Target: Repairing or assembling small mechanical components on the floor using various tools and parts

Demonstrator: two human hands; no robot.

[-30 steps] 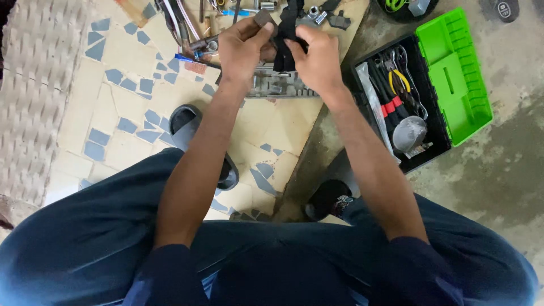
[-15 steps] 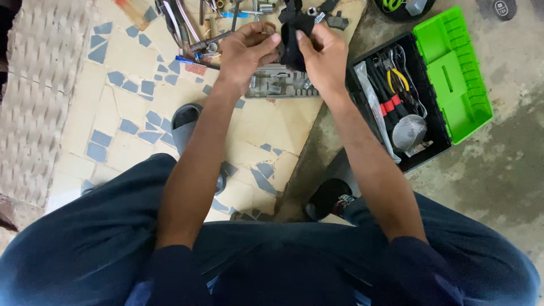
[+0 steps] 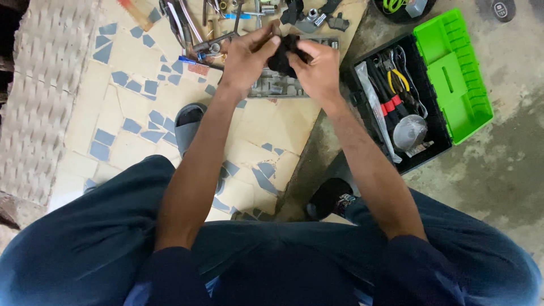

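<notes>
My left hand [image 3: 249,56] and my right hand [image 3: 320,68] meet over a small black part [image 3: 285,52], which both grip from opposite sides above the tiled floor. Fingers hide most of the part, so its shape is unclear. Directly beneath it lies a grey metal socket tray [image 3: 277,86]. Both forearms reach forward from my knees, which are in dark blue trousers.
An open black toolbox [image 3: 396,102] with a green lid [image 3: 453,73] sits to the right, holding pliers and other tools. Loose metal tools and fittings [image 3: 215,22] lie scattered at the top. A grey sandal [image 3: 188,122] and a black shoe [image 3: 331,195] rest on the floor.
Both hands stay together on the black part, turning it slightly; they have dropped a little lower in view. The long dark piece above the hands is no longer held up between them.
</notes>
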